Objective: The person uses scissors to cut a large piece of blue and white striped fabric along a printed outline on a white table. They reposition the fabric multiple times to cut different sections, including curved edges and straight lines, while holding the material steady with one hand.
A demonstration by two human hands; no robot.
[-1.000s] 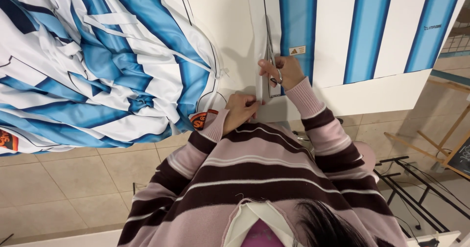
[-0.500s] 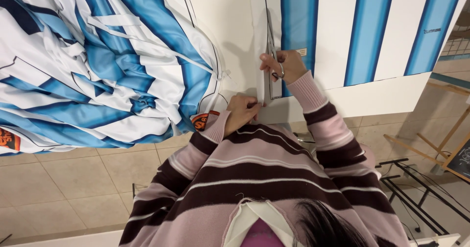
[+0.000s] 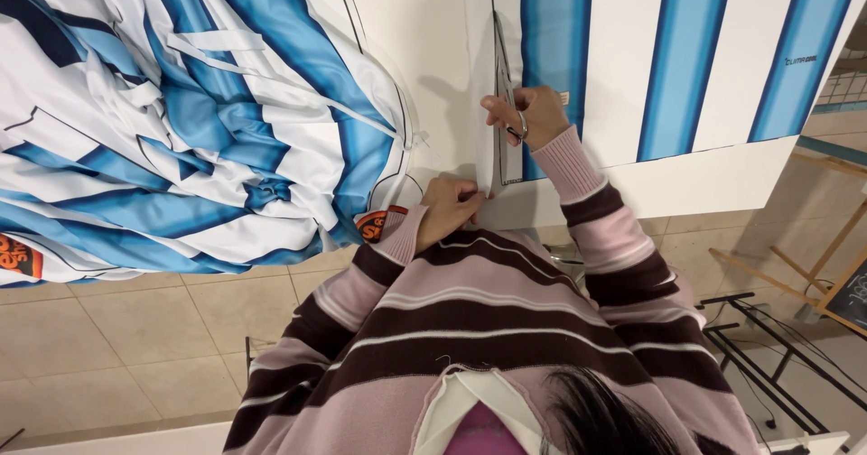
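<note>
My right hand is gripping scissors, blades now further up the blue-and-white fabric than a second ago, so the cut is lengthening. My left hand is pinching the freed white strip at the table edge. Cut pieces are lying heaped at left.

Crumpled pile of blue-and-white striped fabric at left, beige tiled floor below, black metal frame and wooden easel at right.

Both sleeved arms reach toward twelve o'clock, left hand pinching closed, right hand farther out, fingers curled shut.
</note>
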